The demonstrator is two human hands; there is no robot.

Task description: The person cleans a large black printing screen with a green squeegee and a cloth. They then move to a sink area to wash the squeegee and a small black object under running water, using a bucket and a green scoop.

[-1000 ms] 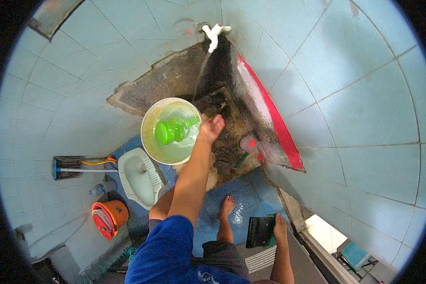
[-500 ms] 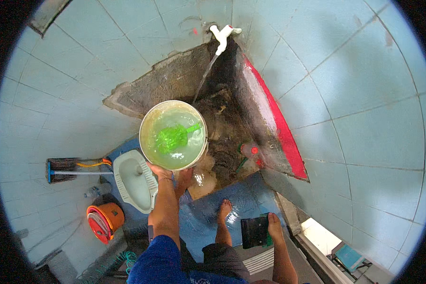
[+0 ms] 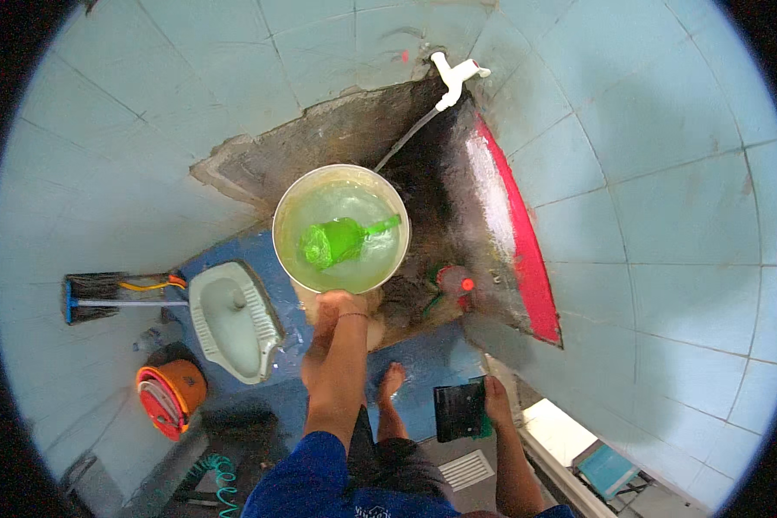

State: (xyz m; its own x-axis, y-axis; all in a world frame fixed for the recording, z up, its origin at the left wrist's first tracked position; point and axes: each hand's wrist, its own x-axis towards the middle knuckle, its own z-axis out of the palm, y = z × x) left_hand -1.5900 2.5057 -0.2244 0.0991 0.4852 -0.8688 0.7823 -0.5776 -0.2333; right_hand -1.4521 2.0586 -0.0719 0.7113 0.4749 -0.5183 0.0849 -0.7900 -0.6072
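Observation:
My left hand (image 3: 342, 304) grips the near rim of a whitish bucket (image 3: 281, 233), its fingers partly hidden behind the rim. Cloudy greenish water fills much of the bucket, and a bright green dipper (image 3: 337, 242) floats in it on its side. From a white tap (image 3: 456, 79) on the wall, a stream of water runs down to the bucket's far rim. Low on the right, my right hand (image 3: 497, 402) is closed round the edge of a flat black wallet-like case (image 3: 460, 411). Something green shows beneath that hand.
A squat toilet pan (image 3: 233, 319) is set in the blue floor on the left. Beside it are a broom (image 3: 95, 299) and an orange bucket (image 3: 181, 388). A bottle with a red cap (image 3: 454, 281) stands near the dark, worn corner, below a red-edged wall strip (image 3: 535, 293).
The bucket has shifted right relative to the toilet pan, with my left hand on its near rim. The dipper has turned slightly in the water. My right hand still holds the black case.

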